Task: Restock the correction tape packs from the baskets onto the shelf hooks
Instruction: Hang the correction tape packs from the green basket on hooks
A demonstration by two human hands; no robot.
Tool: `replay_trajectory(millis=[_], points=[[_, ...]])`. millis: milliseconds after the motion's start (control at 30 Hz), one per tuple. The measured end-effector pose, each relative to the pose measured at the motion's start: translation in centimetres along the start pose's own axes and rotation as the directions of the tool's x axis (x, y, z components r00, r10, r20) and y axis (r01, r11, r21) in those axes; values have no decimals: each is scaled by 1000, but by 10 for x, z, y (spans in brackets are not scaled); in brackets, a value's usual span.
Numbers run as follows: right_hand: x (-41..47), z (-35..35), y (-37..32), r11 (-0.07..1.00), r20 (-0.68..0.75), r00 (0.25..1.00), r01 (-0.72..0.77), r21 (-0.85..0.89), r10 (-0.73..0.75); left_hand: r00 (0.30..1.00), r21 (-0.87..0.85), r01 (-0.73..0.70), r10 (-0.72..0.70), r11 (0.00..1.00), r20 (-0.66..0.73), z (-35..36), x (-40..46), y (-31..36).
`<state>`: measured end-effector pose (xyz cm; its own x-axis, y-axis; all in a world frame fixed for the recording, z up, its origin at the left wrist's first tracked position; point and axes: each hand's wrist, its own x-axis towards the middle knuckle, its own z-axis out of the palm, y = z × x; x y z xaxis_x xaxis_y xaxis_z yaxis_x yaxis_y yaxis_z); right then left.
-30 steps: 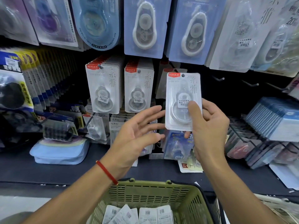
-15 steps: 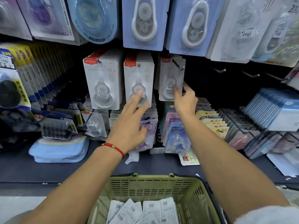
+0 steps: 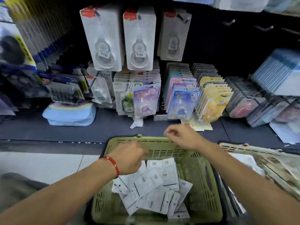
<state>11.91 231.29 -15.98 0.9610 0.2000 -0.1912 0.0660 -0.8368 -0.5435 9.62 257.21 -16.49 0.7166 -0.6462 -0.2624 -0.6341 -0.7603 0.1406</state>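
Lying beneath both hands point(image 3: 129, 157): packs point(image 3: 155, 184)

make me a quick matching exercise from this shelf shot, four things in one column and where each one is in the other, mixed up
Things:
1. blue pouch
2. green basket
3. red bracelet
4. loose white packs

Places:
a. on the left wrist
b. heaped inside the basket
c. lying on the dark shelf, left side
d. on the floor before the shelf, under both hands

Pairs: 1-c, 2-d, 3-a, 4-b
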Motion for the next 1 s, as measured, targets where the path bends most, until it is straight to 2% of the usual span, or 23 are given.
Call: replay_trajectory(millis=[67,167,200,300,433,533,633,733,833,900,933,967,1000], points=[[-11,53,22,972,248,962,-57,-226,114,983,14,37,-39,999,181,40,-8,2],[-45,126,51,954,513,824,-105,-281,242,917,-18,123,-107,992,384,88,-18,7],[-57,146,58,947,558,790,-85,-310,254,898,-32,135,-108,990,427,98,-19,9],[-79,185,65,895,598,764,59,-441,244,879,-107,152,-85,983,468,104,-14,12],[-81,189,61,901,555,804,58,-430,213,929,-194,194,-116,962,353,93,4,12],[-80,172,58,960,500,845,-54,-274,190,924,-231,197,-101,953,369,98,9,18],[-73,145,53,988,335,932,-110,-105,139,913,-313,205,-66,927,403,108,9,23],[-63,119,49,984,123,980,-165,69,156,923,-488,256,-60,834,380,109,8,26],[-59,104,44,951,63,983,-181,250,171,943,-641,281,-81,715,323,103,10,24],[-57,103,44,861,62,966,-253,440,252,946,-687,314,-156,655,283,101,12,22],[-58,107,45,840,61,956,-280,464,286,938,-707,347,-213,616,275,100,11,19],[-60,111,50,876,81,952,-302,377,294,926,-723,378,-261,578,275,100,10,15],[-64,118,55,931,164,945,-312,188,284,912,-734,405,-299,545,280,99,7,11]])
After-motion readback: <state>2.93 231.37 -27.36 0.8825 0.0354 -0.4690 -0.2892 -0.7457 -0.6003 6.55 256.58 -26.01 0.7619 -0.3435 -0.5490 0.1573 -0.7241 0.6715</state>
